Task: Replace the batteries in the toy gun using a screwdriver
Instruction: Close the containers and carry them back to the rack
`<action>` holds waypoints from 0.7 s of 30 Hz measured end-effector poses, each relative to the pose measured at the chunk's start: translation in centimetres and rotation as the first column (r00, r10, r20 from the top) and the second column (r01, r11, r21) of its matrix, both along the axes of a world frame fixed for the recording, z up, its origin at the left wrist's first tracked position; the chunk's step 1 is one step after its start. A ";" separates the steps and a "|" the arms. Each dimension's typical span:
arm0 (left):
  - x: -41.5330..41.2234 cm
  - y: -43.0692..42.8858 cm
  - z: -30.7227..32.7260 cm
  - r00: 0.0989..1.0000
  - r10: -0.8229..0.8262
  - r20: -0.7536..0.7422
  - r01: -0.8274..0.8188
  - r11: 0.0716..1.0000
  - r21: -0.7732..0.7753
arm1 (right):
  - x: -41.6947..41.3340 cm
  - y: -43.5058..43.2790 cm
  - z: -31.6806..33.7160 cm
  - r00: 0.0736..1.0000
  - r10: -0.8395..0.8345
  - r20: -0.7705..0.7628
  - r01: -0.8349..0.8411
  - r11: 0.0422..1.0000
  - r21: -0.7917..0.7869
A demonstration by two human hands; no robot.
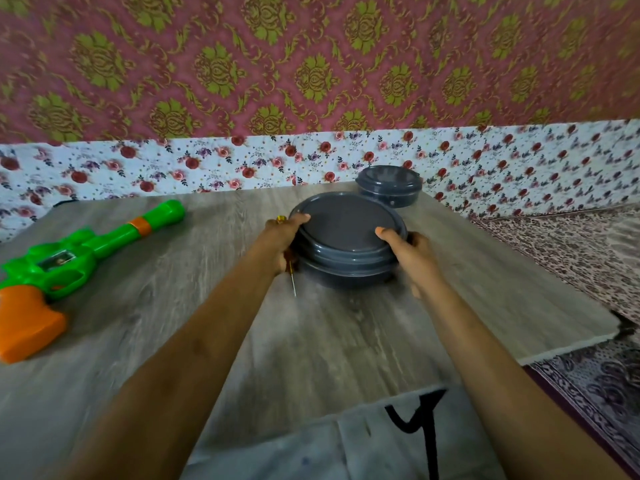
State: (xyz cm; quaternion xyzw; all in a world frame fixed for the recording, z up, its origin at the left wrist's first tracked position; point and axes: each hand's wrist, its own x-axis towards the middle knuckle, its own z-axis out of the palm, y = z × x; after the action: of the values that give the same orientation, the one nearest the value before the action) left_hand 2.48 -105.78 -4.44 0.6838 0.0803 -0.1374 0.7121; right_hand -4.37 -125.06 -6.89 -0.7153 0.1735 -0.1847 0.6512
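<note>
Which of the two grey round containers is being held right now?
The larger, nearer container, clasped between left grip and right grip; the smaller container sits untouched behind it.

A container [346, 237] is being gripped on the table [346, 341] by the left hand [282, 237], in which a screwdriver [293, 282] is being held, and the right hand [407, 251], well apart from the gun [69, 261].

I am holding a smooth, grey plastic box [346, 244]; its lid is looking dull and its rim shiny. The screwdriver [293, 284] is showing thin metal, I think. The toy gun [79, 251] is shining like glossy plastic. The table [346, 334] is looking like dull, grainy wood.
</note>
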 end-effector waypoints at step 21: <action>9.0 6.3 8.8 0.969 0.154 -0.192 -0.181 0.974 -0.133 | 11.5 6.5 9.1 0.999 0.018 -0.043 -0.013 0.992 0.122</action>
State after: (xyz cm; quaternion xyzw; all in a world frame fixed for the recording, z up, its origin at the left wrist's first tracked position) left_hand 11.49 -99.43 4.33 0.6038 0.1915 -0.1436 0.7603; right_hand 7.12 -118.58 2.22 -0.6794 0.1933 -0.1528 0.6912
